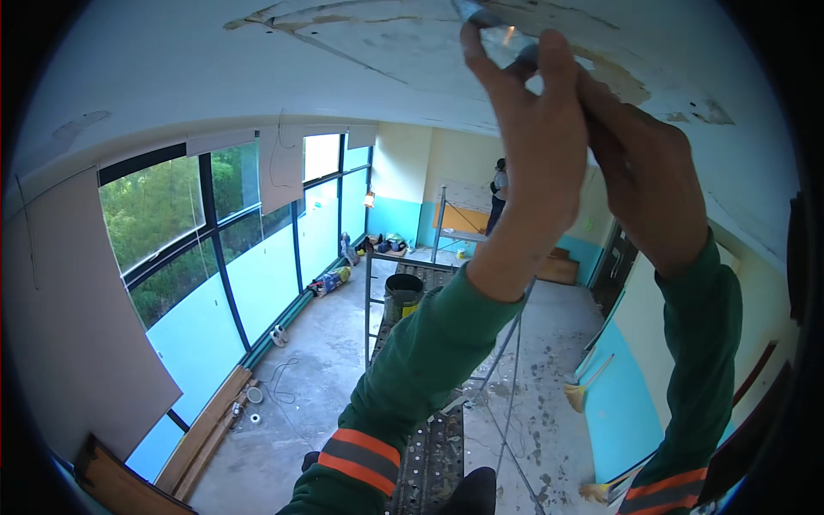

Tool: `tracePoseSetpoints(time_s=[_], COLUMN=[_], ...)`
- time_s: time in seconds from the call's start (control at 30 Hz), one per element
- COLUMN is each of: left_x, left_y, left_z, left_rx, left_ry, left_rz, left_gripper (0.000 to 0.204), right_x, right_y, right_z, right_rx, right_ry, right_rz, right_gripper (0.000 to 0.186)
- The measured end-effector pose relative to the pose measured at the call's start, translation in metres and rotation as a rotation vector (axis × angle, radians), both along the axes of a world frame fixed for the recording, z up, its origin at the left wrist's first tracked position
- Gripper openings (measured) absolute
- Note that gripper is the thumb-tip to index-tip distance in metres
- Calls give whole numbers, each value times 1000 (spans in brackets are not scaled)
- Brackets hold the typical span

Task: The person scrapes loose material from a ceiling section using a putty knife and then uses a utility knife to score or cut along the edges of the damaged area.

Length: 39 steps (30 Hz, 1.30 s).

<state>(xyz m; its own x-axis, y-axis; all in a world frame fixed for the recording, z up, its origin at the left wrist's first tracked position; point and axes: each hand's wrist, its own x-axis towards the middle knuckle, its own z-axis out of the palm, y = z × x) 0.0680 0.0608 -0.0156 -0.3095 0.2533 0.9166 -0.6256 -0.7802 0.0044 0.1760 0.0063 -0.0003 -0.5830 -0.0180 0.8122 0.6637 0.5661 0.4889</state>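
Overhead, my left hand (534, 150) grips a shiny metal tool (505, 36), possibly a scraper blade, against the white ceiling (386, 51); its thumb and fingers curl round it. My right hand (652, 176) is raised just behind and right of the left, fingers bent toward the same tool, their tips hidden by the left hand. Cracked, peeling patches (631, 81) mark the ceiling around the tool. Both forearms are in green sleeves with orange bands.
Below me is a scaffold platform (433, 463) with metal rails, holding a dark bucket (402, 296). A person (499, 193) stands on another scaffold at the back wall. Windows line the left, with planks (206, 429) and bags beneath. Brooms (577, 395) lean along the right wall.
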Motion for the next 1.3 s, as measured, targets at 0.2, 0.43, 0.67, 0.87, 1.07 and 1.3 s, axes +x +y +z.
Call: tracePoseSetpoints(time_s=[0.2, 0.43, 0.67, 0.87, 1.07, 1.3], left_x=[19, 23, -16, 20, 2, -2], left_y=[4, 2, 10, 0, -3, -9], left_z=[6, 16, 20, 14, 11, 17], left_rx=[-11, -65, -6, -11, -19, -15], left_ry=[-46, -99, -148, -103, -87, -87], left_rz=[72, 183, 38, 192, 82, 69], left_gripper=[78, 79, 79, 78, 77, 76], right_x=[2, 6, -31, 9, -15, -8], right_y=[4, 13, 7, 3, -11, -6], right_z=[-7, 5, 32, -2, 10, 11], right_rx=[83, 214, 201, 38, 145, 207], right_ry=[47, 4, -156, 76, -73, -50], right_rz=[-56, 3, -125, 11, -147, -112], right_gripper=[43, 40, 44, 45, 47, 47])
